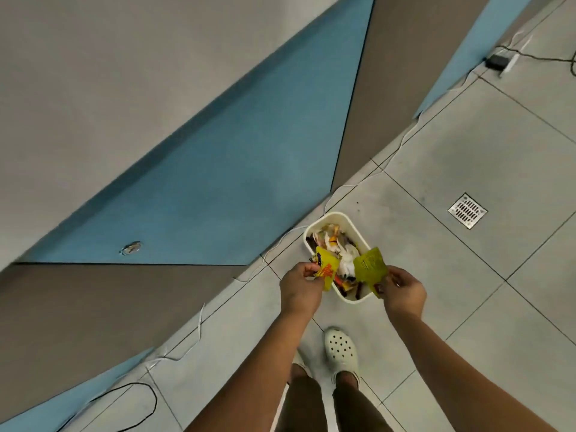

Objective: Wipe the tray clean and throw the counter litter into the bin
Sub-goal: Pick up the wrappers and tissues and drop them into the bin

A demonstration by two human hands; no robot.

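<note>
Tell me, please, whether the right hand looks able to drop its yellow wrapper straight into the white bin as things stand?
Probably yes. The right hand pinches its yellow wrapper over the near edge of the white bin, whose top is open. Nothing lies between them, and the left hand keeps to the other side.

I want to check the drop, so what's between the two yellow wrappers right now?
In the head view, the open white bin with its litter shows between the left wrapper and right wrapper.
</note>
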